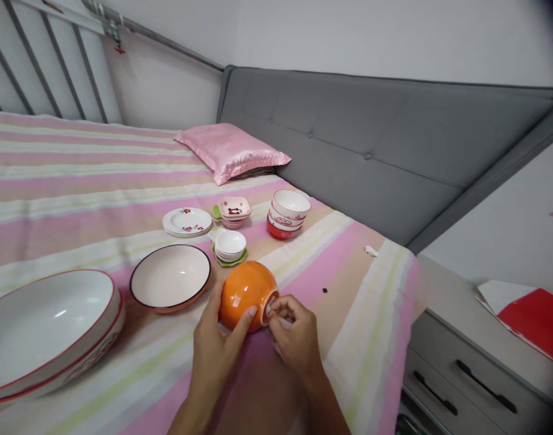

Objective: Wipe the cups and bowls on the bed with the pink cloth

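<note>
The left hand [214, 339] clasps the orange bowl [246, 292]; the right hand [297, 332] meets its foot [264, 315] at four o'clock, grip unclear. Stacked bowls [287, 219] stand at one o'clock.

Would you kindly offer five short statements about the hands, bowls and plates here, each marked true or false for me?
1. The left hand holds the orange bowl. True.
2. The right hand is at the orange bowl's base. True.
3. The orange bowl stands upright. False: it is tipped, its base turned toward the right hand.
4. A plate with red flowers lies beyond the black-rimmed bowl. True.
5. The black-rimmed bowl is upside down. False: its opening faces up.
</note>
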`<state>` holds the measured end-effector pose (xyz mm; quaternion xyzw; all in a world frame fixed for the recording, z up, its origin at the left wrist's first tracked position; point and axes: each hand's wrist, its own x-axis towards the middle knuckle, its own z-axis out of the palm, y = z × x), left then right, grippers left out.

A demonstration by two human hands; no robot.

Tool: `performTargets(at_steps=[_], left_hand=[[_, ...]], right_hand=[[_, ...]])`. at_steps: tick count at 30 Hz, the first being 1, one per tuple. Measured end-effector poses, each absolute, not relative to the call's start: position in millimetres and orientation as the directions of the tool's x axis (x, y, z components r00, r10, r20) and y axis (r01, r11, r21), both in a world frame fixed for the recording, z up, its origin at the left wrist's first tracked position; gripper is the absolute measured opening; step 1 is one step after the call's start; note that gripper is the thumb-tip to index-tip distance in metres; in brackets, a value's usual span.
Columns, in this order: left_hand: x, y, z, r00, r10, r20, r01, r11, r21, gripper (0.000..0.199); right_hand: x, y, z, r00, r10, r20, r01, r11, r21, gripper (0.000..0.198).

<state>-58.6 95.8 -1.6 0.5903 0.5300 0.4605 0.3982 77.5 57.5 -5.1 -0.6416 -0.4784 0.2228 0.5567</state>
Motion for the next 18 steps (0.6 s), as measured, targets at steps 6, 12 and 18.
performTargets(at_steps=[6,12,18], left_hand=[[-57.8,94.4,-0.4,0.009,0.994,0.112,0.260,-0.110,0.959,0.075],[-56.9,93.4,-1.7,0.034,0.991,0.127,0.211,-0.132,0.969,0.071],[-56.8,92.6,-4.5,0.028,0.993,0.111,0.140,-0.114,0.984,0.071]], right_hand=[[89.9,63.2,-13.6,0.834,0.547,0.070,-0.003,0.130,-0.991,0.018],[81.1,64.6,6.2,0.884,0.423,0.202,0.118,0.215,-0.969,0.018],[54.1,53.3,12.2,0.473,0.736,0.485,0.433,0.285,-0.855,0.008]])
